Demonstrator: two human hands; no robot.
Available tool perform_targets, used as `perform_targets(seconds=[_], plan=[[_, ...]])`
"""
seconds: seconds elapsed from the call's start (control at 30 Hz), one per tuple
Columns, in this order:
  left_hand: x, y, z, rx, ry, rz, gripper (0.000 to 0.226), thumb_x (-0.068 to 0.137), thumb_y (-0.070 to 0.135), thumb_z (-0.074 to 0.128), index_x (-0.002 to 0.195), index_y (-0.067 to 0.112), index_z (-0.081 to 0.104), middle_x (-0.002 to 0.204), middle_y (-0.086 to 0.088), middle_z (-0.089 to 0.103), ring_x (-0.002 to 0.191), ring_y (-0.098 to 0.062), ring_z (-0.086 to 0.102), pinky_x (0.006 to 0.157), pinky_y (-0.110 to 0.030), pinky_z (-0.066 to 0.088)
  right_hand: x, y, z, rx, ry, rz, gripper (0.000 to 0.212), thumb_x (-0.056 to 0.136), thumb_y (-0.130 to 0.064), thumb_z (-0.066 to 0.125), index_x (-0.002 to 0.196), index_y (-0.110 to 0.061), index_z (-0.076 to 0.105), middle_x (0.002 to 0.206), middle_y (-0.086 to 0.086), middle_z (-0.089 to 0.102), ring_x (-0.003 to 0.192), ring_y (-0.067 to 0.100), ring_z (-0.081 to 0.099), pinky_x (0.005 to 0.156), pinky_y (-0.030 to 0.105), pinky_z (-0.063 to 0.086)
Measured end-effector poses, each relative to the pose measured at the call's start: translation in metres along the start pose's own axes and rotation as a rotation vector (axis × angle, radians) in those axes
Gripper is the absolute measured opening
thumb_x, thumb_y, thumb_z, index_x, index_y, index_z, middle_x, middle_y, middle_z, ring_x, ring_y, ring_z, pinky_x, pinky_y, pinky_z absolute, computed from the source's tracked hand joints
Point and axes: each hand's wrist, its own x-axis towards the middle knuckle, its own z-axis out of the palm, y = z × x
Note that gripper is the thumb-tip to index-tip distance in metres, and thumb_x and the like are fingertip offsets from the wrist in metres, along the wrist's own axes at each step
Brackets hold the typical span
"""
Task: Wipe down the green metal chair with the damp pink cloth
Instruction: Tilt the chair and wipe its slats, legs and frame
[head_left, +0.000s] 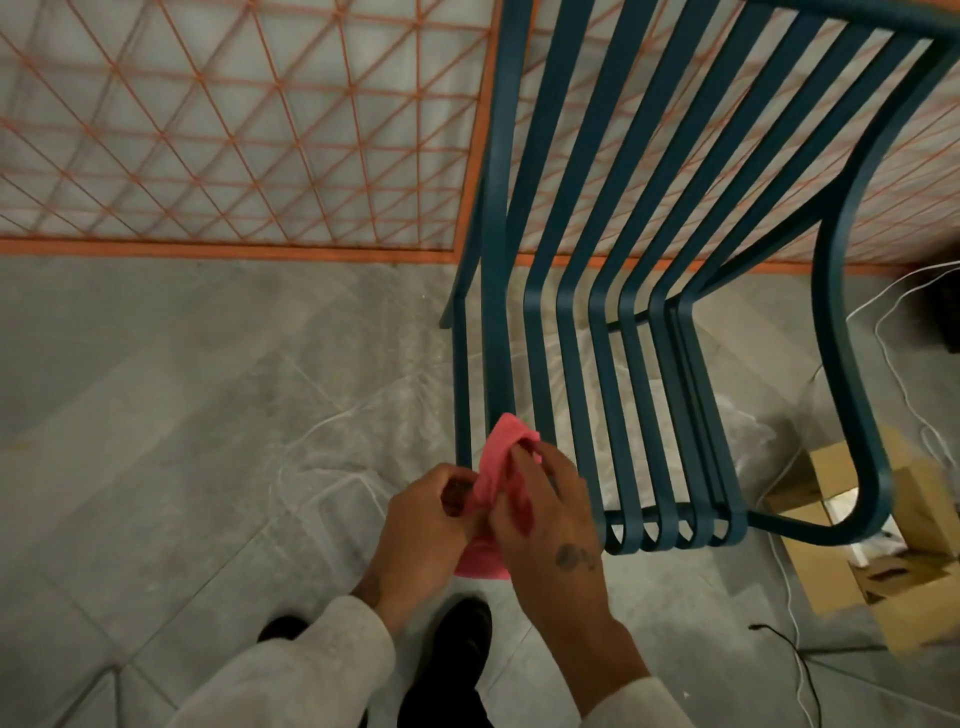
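One cloth (500, 448), chairward, gripped: left hand (425, 522), right hand (553, 525).

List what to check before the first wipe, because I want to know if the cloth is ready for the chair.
1. Both hands on the cloth: left hand and right hand grip the pink cloth. Ok.
2. Cloth spread flat for wiping: it is bunched between the hands. Not ok.
3. Cloth damp: cannot tell.
4. Cloth touching the green chair: it overlaps the left seat slat in view. Contact: cannot tell.
5. Seat slats free of objects: ok.
6. Floor room by the far armrest: a cardboard box sits there. Probably not ok.
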Motion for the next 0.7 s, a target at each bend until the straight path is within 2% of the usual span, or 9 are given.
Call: perform_targets(seconds=[0.07,0.13,0.2,0.3,0.37,0.47,0.57,0.63,0.7], plan=[[0.005,-0.001,-0.001,-0.029,-0.029,-0.039,0.014,0.082,0.023,0.076,0.091,0.028,0.066,0.082,0.011,0.072,0.074,0.004,0.067,0.067,-0.012,0.052,0.000,-0.003,-0.002,0.012,0.059,-0.028,0.054,0.090,-0.028,0.066,0.139,-0.020,0.047,0.143,0.002,0.041,0.127,0.018,0.045,0.097,0.033,0.049],[0.011,-0.002,-0.001,-0.067,-0.047,-0.064,0.012,0.081,0.020,0.076,0.090,0.021,0.068,0.083,0.005,0.073,0.077,-0.007,0.070,0.072,-0.020,0.055,0.001,-0.007,-0.003,0.009,0.094,-0.075,0.051,0.088,-0.023,0.068,0.135,-0.018,0.051,0.142,0.002,0.040,0.123,0.018,0.047,0.094,0.033,0.052],[0.014,-0.002,-0.001,-0.048,-0.063,-0.064,0.010,0.083,0.020,0.074,0.091,0.019,0.068,0.084,0.004,0.072,0.078,-0.010,0.069,0.068,-0.019,0.054,0.001,-0.009,0.003,-0.077,0.053,-0.101,0.044,0.090,-0.021,0.065,0.133,-0.021,0.054,0.141,0.004,0.043,0.118,0.020,0.053,0.092,0.034,0.053],[0.016,-0.003,-0.005,-0.002,-0.157,-0.054,0.016,0.084,0.025,0.074,0.098,0.023,0.066,0.090,0.008,0.071,0.082,-0.008,0.069,0.072,-0.021,0.056,0.003,-0.010,0.011,-0.051,-0.077,0.048,0.042,0.095,-0.025,0.058,0.136,-0.025,0.052,0.146,0.004,0.046,0.119,0.022,0.058,0.101,0.040,0.050],[0.017,-0.004,-0.013,-0.006,-0.235,-0.076,0.023,0.084,0.024,0.074,0.105,0.024,0.065,0.095,0.009,0.071,0.085,-0.007,0.070,0.077,-0.025,0.058,0.007,-0.011,0.011,-0.059,-0.114,0.088,0.041,0.094,-0.022,0.061,0.135,-0.023,0.055,0.143,0.004,0.050,0.119,0.022,0.059,0.105,0.033,0.043],[0.027,-0.001,-0.026,-0.028,-0.232,-0.087,0.031,0.084,0.016,0.072,0.113,0.023,0.064,0.100,0.009,0.071,0.090,-0.007,0.069,0.084,-0.029,0.058,0.016,-0.021,0.009,-0.103,-0.175,0.084,0.041,0.091,-0.019,0.065,0.131,-0.021,0.058,0.143,0.000,0.049,0.128,0.010,0.048,0.106,0.021,0.034],[0.045,0.010,-0.037,-0.023,-0.214,-0.071,0.033,0.087,0.016,0.066,0.119,0.023,0.064,0.104,0.009,0.070,0.094,-0.007,0.067,0.093,-0.033,0.054,0.037,-0.026,0.010,-0.092,-0.105,0.091,0.039,0.088,-0.012,0.068,0.126,-0.020,0.060,0.128,-0.001,0.061,0.110,0.011,0.061,0.099,0.020,0.044],[0.060,0.021,-0.042,-0.030,-0.212,-0.055,0.035,0.089,0.020,0.062,0.124,0.023,0.062,0.107,0.009,0.069,0.097,-0.006,0.066,0.098,-0.036,0.052,0.057,-0.033,0.008,-0.040,-0.145,0.133,0.040,0.093,-0.016,0.061,0.132,-0.022,0.055,0.131,-0.005,0.059,0.110,0.011,0.060,0.095,0.014,0.042],[0.075,0.033,-0.045,-0.043,-0.199,-0.037,0.036,0.091,0.021,0.059,0.128,0.022,0.059,0.115,0.006,0.068,0.103,-0.007,0.064,0.100,-0.037,0.050,0.080,-0.034,0.007,-0.041,-0.155,0.124,0.037,0.095,-0.020,0.058,0.131,-0.024,0.054,0.123,-0.007,0.061,0.102,0.008,0.060,0.088,0.011,0.041]])
